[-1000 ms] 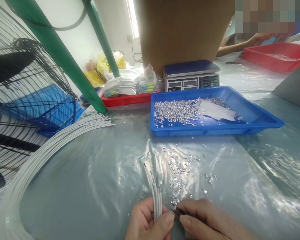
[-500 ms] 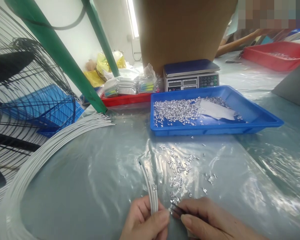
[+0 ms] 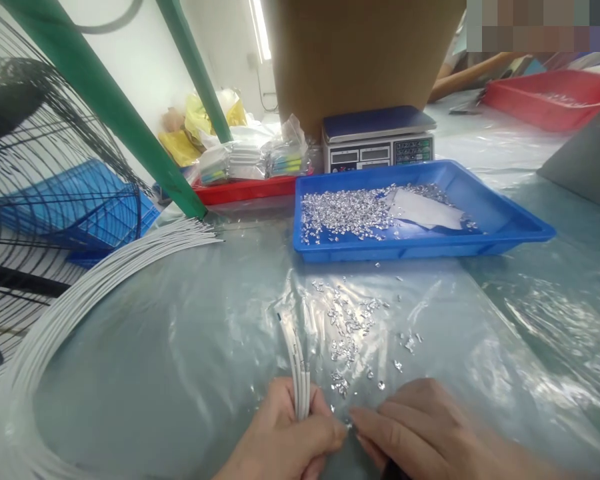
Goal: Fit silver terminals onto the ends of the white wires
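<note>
My left hand (image 3: 285,443) grips a few thin white wires (image 3: 296,360) that stick up and away from the fist, their ends pointing toward the far side. My right hand (image 3: 420,430) lies beside it, thumb and forefinger pinched on a tiny silver metal terminal (image 3: 349,423) right at the left thumb. A dark tool handle seems to lie under the right palm, mostly hidden. Several loose silver terminals (image 3: 347,330) are scattered on the plastic sheet just beyond both hands.
A blue tray (image 3: 500,230) holds a heap of silver terminals and a white paper. Behind it stand a digital scale (image 3: 377,140), a red tray (image 3: 245,190) of bagged parts and a cardboard box (image 3: 360,53). A white wire bundle (image 3: 75,300) curves at left beside a fan grille (image 3: 40,173). Another person's arm (image 3: 467,73) reaches near a second red tray.
The view shifted down slightly. My left hand slid the wires a little left and lower. My right hand's fingertips now pinch a small terminal against the left thumb instead of showing the dark tool tip.
</note>
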